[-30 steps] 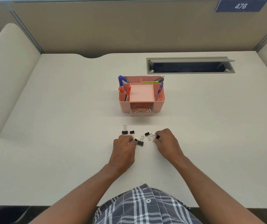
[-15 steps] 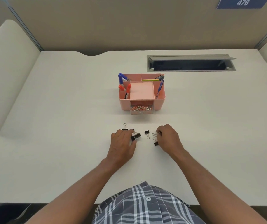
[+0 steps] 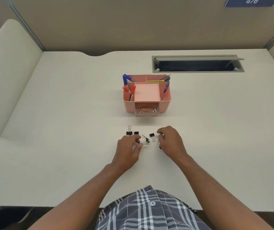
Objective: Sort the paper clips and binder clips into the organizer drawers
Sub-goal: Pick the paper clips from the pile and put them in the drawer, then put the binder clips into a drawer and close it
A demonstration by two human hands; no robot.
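Many coloured paper clips [image 3: 146,110] fill the pink organizer's [image 3: 147,95] clear drawer [image 3: 146,112]; whether both hands grip binder clips [image 3: 152,135] is unclear.

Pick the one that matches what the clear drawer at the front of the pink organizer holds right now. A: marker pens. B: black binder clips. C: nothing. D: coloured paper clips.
D: the clear drawer of the pink organizer shows a heap of coloured paper clips, while the black binder clips lie on the desk.
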